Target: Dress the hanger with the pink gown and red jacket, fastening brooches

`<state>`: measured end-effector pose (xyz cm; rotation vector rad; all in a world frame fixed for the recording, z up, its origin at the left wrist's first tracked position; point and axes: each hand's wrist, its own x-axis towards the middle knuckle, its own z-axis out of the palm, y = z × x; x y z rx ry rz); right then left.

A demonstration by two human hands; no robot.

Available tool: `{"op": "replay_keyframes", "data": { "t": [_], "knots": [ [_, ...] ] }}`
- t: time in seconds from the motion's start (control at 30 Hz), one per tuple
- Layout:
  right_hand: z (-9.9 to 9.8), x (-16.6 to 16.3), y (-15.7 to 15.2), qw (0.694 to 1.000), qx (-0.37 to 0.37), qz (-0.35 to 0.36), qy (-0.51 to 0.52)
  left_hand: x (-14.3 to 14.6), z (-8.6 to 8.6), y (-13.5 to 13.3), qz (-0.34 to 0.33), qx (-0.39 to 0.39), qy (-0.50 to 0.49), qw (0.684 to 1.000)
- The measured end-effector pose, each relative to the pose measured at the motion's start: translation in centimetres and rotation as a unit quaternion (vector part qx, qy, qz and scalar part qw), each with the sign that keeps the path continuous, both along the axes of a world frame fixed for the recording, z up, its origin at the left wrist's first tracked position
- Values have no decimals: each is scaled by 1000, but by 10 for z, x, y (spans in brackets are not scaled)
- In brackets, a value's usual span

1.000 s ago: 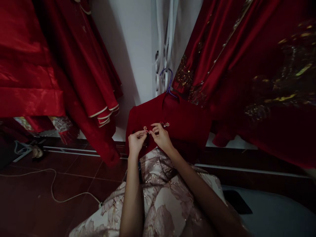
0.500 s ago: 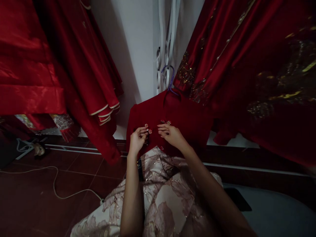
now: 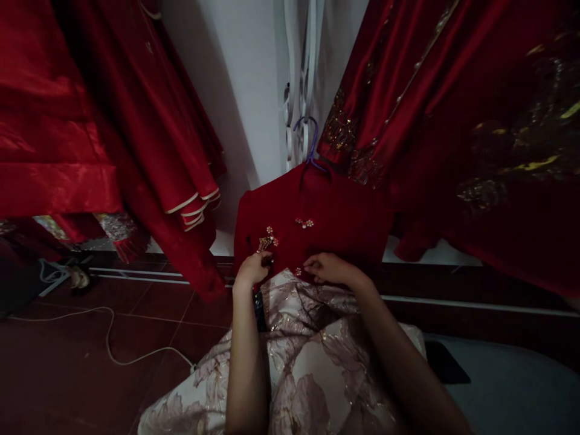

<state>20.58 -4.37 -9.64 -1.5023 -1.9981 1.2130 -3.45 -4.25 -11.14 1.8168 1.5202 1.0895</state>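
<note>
A red jacket [image 3: 272, 202] hangs in front of me on a purple hanger [image 3: 312, 142]. Beaded flower ornaments [image 3: 305, 223] decorate its front, with a tasselled ornament [image 3: 266, 243] on the left side. My left hand [image 3: 254, 269] is closed just below that tassel, fingertips at the jacket; what it pinches is hidden. Low on the jacket, my right hand [image 3: 330, 268] has its fingertips drawn together beside a small flower ornament [image 3: 298, 272]. I cannot make out what lies between them.
Red garments [image 3: 176, 151] hang at the left and red gowns with gold trim [image 3: 408, 121] at the right. A floral cloth [image 3: 317, 374] lies below my hands. A white cord [image 3: 111, 332] runs over the tiled floor. A dark flat object [image 3: 447, 362] rests on a grey surface [image 3: 512, 386].
My right hand has moved down from the upper flower ornament to the lower one. My left hand has dropped slightly, uncovering the tassel. The jacket hangs in the same place.
</note>
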Motion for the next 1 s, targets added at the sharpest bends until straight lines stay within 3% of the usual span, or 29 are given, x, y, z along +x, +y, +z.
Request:
{"op": "replay_keyframes", "data": {
  "t": [0.1, 0.23, 0.4, 0.53, 0.77, 1.0],
  "knots": [
    [-11, -9, 5, 999, 34, 19, 17, 9, -2, 2, 20, -43, 62, 997],
    [-16, -15, 7, 996, 89, 18, -6, 26, -3, 4, 118, -72, 131, 982],
    [-15, -16, 7, 992, 119, 29, -27, 36, -12, 6, 193, -88, 129, 969],
    [-17, -13, 10, 992, 122, 23, -31, 36, -19, 8, 209, -93, 132, 964],
    [-9, 6, 13, 997, 42, 48, 42, 19, -9, 8, 163, -125, 153, 967],
    [22, 15, 5, 978, 11, 128, 161, -11, 0, 5, 15, -140, -61, 988]
  ]
}}
